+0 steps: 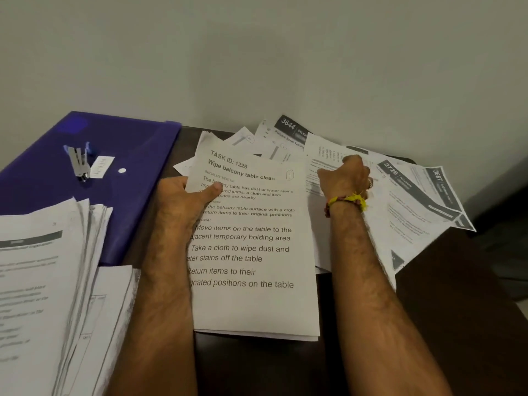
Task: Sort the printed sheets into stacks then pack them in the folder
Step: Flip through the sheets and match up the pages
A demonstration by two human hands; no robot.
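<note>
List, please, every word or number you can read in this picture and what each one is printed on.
"TASK ID: 1228" and "Wipe balcony table clean": top sheet gripped by the left hand.
"3644": dark-header sheet at the back.
"2726": header sheet beside the right hand.
"3667": rightmost sheet.
Left stack and the folder's white label: too blurred to read.

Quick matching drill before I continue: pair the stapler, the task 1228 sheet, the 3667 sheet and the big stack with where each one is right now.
Things:
1. stapler
2. 1228 sheet
3. 3667 sheet
4. stack

Places:
A. far right of the loose spread
B. near left, partly over the folder's edge
C. on the folder
D. gripped by the left hand

Pairs: 1-C, 2-D, 3-A, 4-B
</note>
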